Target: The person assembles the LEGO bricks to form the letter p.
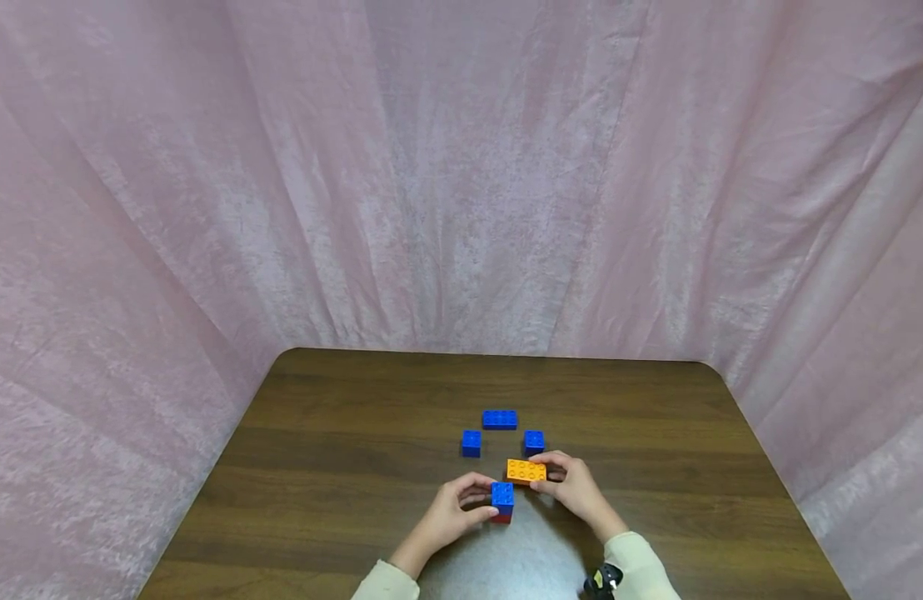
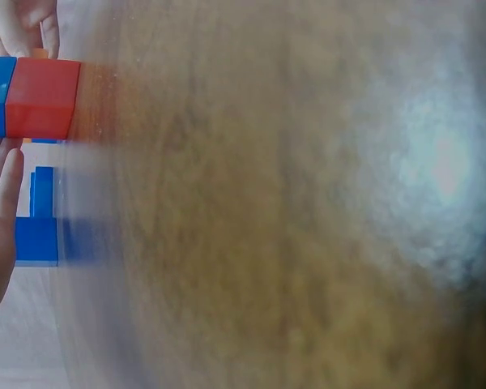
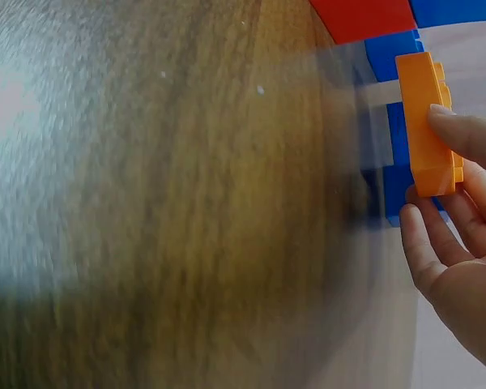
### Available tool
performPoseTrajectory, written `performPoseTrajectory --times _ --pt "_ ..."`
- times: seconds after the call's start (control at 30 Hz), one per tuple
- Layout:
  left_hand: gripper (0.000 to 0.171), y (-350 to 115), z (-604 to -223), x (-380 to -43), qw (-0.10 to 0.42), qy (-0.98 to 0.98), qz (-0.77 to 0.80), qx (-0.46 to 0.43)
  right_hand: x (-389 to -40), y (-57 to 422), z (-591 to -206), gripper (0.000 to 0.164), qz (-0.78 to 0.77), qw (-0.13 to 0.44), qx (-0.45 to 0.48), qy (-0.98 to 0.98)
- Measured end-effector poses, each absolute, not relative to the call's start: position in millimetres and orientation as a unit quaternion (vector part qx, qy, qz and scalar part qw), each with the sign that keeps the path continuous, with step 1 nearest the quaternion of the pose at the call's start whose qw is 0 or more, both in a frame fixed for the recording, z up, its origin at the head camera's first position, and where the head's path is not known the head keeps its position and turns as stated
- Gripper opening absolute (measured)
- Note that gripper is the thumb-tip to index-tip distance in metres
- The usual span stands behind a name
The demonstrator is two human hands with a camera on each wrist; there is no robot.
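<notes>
My left hand (image 1: 450, 512) grips a small stack, with the thumb in front and fingertips behind. The stack is a blue toy brick (image 1: 502, 495) on top of a red brick (image 1: 501, 518); the red side (image 2: 42, 101) shows large in the left wrist view. Just to the right, my right hand (image 1: 576, 490) pinches an orange eight-stud brick (image 1: 523, 472) by its right end, studs up. In the right wrist view, the thumb lies against the studded side of the orange brick (image 3: 424, 121). The orange brick is right behind the stack.
Beyond the hands, a long blue brick (image 1: 500, 420) lies farthest back on the brown wooden table (image 1: 341, 467). Two small square blue bricks stand nearer, one on the left (image 1: 471, 443) and one on the right (image 1: 534, 441). A pink curtain (image 1: 461, 183) hangs behind the table.
</notes>
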State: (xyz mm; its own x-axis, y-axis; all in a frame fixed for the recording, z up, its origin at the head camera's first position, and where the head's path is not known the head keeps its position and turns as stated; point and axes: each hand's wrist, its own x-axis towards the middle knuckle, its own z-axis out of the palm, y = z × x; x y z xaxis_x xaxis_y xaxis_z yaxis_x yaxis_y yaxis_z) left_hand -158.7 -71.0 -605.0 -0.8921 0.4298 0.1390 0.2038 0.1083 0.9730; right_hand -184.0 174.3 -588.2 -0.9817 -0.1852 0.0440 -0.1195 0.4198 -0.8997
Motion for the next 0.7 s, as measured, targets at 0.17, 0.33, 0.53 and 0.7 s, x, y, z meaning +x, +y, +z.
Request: performPoseTrajectory --times 0.17,0.33,0.53,0.7 --pt "0.029 -69 -599 -156 0.086 0.736 0.636 0.216 -182 180 -582 0.03 -0.538 0.026 -0.097 0.837" --pt "0.027 -69 -580 -149 0.091 0.728 0.643 0.218 -181 185 -576 0.03 -0.544 0.028 -0.109 0.831" --pt "0.027 -69 -572 -146 0.094 0.729 0.643 0.217 -180 191 -567 0.031 -0.545 0.031 -0.118 0.83" --pt "0.027 -69 -575 -148 0.09 0.729 0.642 0.22 -176 193 -558 0.031 -0.54 0.021 -0.145 0.829"
